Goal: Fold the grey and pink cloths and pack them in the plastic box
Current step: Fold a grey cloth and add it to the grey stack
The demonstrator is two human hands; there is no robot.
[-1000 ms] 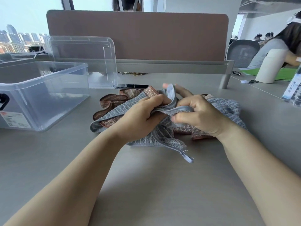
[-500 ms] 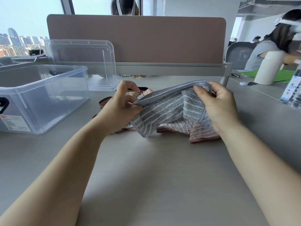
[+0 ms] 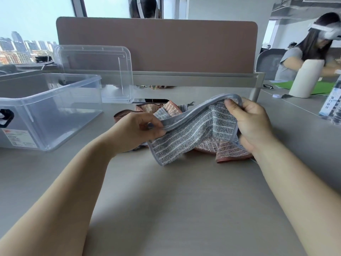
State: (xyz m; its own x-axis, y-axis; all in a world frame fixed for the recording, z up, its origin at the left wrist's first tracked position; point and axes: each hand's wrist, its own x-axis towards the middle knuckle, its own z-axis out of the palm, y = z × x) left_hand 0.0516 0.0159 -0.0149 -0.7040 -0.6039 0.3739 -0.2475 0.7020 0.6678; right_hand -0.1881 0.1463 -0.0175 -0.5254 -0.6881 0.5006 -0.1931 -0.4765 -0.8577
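Open-plan office, grey desk (image 3: 184,200) with a brown divider panel (image 3: 156,45) across the back. A second person (image 3: 295,58) works at the next desk, far right.

- The plastic box (image 3: 73,117) sits on the desk's left side with its top open. Nothing shows inside through the clear walls. Its lid (image 3: 96,71) stands on edge against the divider rail just behind it, probably parked there so the opening is free for packing.
- The grey cloth (image 3: 190,137) is held up off the desk at centre.
  - The left hand (image 3: 136,130) pinches the hemmed edge at its left end, fingers curled around it.
  - The right hand (image 3: 252,124) pinches the upper right corner, thumb on the front face and fingers behind.
- The hem runs almost taut between the two grips while the rest hangs slack, with a lower corner drooping to about desk level. Contact with the desk can't be confirmed.
- This looks like a two-point hold along one edge, so gravity opens out the cloth and the corners can be found before the first fold.
- The pink cloths (image 3: 230,150) lie crumpled on the desk directly behind and under the grey one, unfolded. They read as the queue, left within reach.

Progress is early: nothing is folded and nothing is in the box. The likely next move is to lay the grey cloth flat on the bare desk nearer the person. The hanging corner could fold under when it's set down.
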